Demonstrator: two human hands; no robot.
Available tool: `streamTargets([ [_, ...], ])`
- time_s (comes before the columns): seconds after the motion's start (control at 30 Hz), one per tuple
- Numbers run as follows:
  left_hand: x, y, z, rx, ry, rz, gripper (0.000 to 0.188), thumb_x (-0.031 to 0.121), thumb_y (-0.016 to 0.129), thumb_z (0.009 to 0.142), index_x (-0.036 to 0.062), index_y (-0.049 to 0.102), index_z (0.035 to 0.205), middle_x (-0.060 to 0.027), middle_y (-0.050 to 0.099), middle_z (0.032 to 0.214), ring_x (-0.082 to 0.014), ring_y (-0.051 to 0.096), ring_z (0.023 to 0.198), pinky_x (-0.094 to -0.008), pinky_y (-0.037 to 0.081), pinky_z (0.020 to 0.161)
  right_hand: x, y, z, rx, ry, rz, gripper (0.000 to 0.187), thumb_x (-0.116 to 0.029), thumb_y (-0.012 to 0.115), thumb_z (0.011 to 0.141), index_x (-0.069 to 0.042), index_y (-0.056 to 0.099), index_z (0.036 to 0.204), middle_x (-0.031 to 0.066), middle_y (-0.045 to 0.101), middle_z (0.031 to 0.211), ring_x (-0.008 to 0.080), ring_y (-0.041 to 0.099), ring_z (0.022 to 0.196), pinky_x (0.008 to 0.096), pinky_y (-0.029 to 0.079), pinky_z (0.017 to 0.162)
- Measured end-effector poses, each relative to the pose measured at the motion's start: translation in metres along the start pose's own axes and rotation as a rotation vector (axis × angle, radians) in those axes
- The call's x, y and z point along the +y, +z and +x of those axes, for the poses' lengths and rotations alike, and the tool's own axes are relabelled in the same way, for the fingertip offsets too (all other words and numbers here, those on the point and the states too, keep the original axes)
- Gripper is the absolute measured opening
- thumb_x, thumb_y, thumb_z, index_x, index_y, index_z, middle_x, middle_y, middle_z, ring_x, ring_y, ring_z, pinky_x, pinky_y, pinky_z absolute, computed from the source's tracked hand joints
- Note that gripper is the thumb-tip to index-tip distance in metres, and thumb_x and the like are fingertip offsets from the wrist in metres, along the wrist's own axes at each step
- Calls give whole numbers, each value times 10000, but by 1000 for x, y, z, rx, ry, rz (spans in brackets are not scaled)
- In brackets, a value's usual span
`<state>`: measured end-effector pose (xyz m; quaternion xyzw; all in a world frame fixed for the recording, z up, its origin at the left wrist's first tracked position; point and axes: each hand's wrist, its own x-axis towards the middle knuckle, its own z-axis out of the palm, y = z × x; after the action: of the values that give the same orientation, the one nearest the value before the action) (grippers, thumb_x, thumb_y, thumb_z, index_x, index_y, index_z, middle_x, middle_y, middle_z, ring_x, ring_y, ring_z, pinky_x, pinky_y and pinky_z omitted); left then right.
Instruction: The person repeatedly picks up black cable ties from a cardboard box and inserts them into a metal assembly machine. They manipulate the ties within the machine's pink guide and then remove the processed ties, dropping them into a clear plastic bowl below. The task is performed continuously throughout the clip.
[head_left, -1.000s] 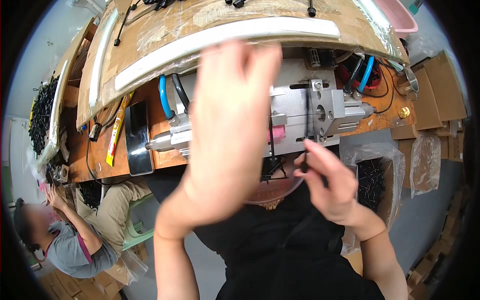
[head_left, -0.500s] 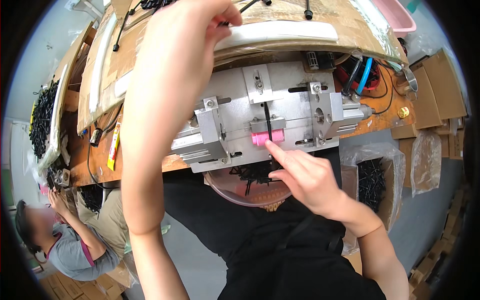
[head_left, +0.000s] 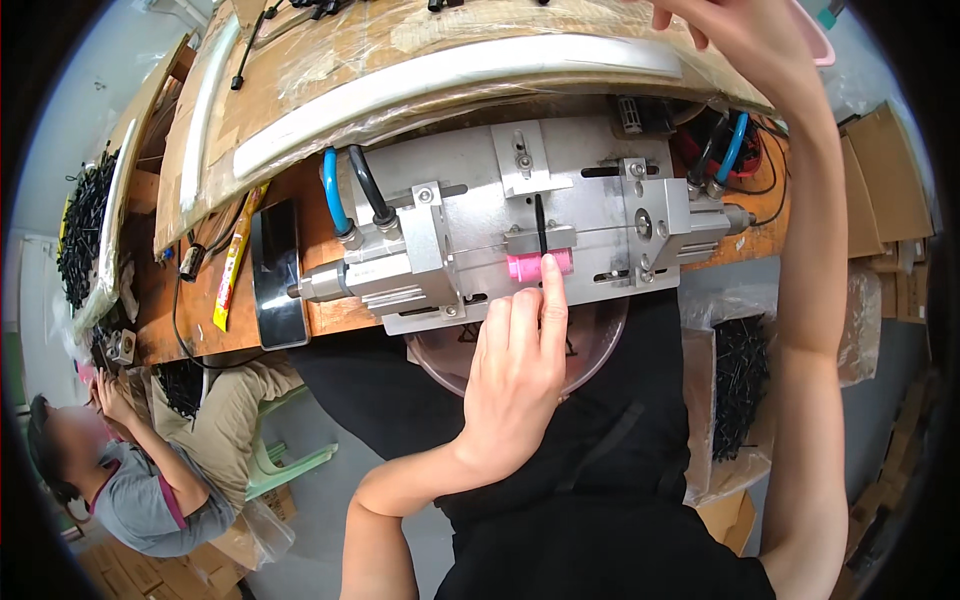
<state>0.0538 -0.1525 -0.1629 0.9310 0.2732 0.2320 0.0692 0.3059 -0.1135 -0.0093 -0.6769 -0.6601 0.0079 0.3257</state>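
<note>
Left hand (head_left: 515,365) at metal fixture (head_left: 590,215), index finger extended, tip at black rod (head_left: 542,225) beside pink block (head_left: 525,267); thumb hidden, cannot tell whether it pinches anything. Rod lies mid-fixture, just far of left hand, long axis near-to-far, roughly in line with index finger. Left hand nearer; right hand (head_left: 740,40) well apart, far right, fingers partly cut off, grip unclear. Rod's near end hidden by left hand.
</note>
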Motion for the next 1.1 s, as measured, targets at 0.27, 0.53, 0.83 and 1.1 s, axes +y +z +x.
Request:
streamTargets([
  [0.27, -24, -47, 51, 64, 43, -104, 528, -25, 595, 713, -12, 556, 1240, -138, 508, 952, -299, 533, 896, -370, 490, 809, -32, 68, -145, 112, 17, 406, 502, 127, 679, 751, 68, 594, 1242, 194, 682, 1125, 215, 706, 826, 261, 550, 662],
  [0.53, -103, -72, 212, -24, 141, -30, 215, -55, 572, 825, 31, 610, 1019, -202, 608, 1011, -357, 581, 995, -399, 464, 888, -46, 138, -176, 79, -34, 259, 599, 91, 745, 710, 51, 586, 1285, 171, 716, 925, 233, 711, 728, 301, 565, 637],
  [0.83, -76, -78, 130, 314, 208, 50, 478, -43, 653, 812, 54, 582, 1275, -131, 555, 898, -258, 534, 824, -366, 447, 762, -43, 102, -145, 5, -190, 77, 505, -179, 773, 770, -40, 637, 1236, 66, 668, 826, 185, 651, 663, 300, 500, 530],
  [1.1, 2, -29, 2, 4, 50, -20, 641, 6, 641, 754, -94, 475, 1366, -90, 505, 926, -216, 502, 791, -316, 461, 745, 3, 55, 64, 80, -39, -326, 156, -140, 622, 887, -7, 676, 948, 173, 684, 844, 248, 647, 798, 357, 505, 730],
])
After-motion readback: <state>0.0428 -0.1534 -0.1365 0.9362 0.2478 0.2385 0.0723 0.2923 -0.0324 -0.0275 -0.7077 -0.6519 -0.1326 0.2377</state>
